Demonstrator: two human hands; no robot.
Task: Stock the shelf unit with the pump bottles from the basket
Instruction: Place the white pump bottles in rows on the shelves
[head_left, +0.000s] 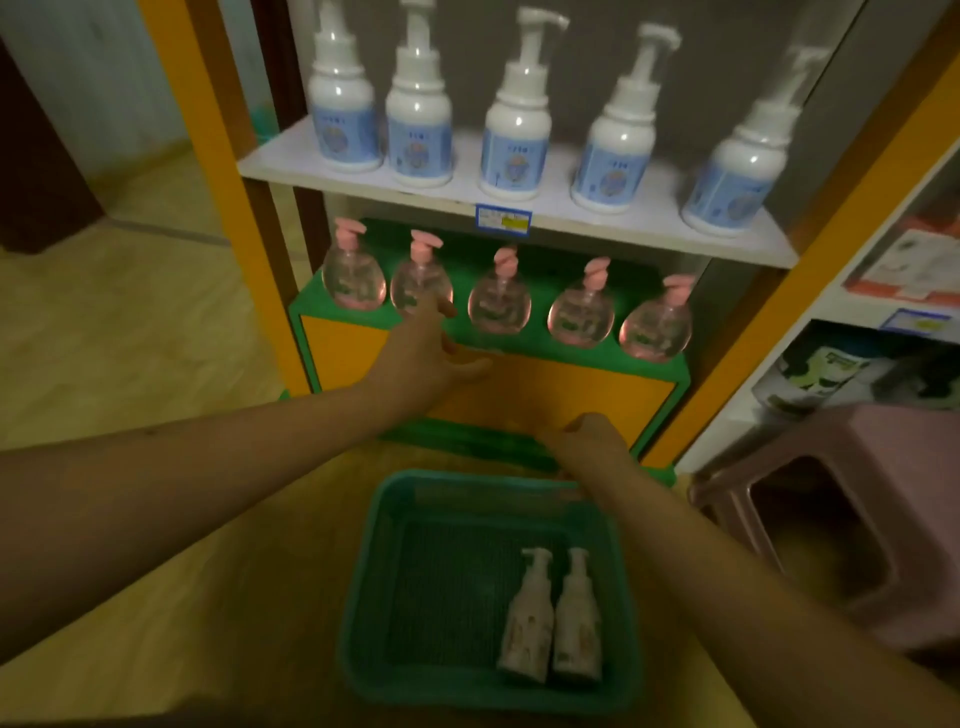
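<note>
Wood floor (130, 322), dim room. Shelf unit (519, 374): white bottles (517, 150) above, pink bottles (498, 306) below. Basket (363, 597) on floor holds two bottles (550, 618). My left hand (431, 353) fingers spread, empty; right hand (592, 441) curled, empty

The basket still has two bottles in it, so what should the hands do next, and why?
Probably the right hand, which holds nothing and hovers just past the basket, should drop down and grip one of the two bottles lying side by side inside. Both shelf rows already show five bottles each, and the left hand is up by the round pink bottles, so the basket pair is what remains.
</note>
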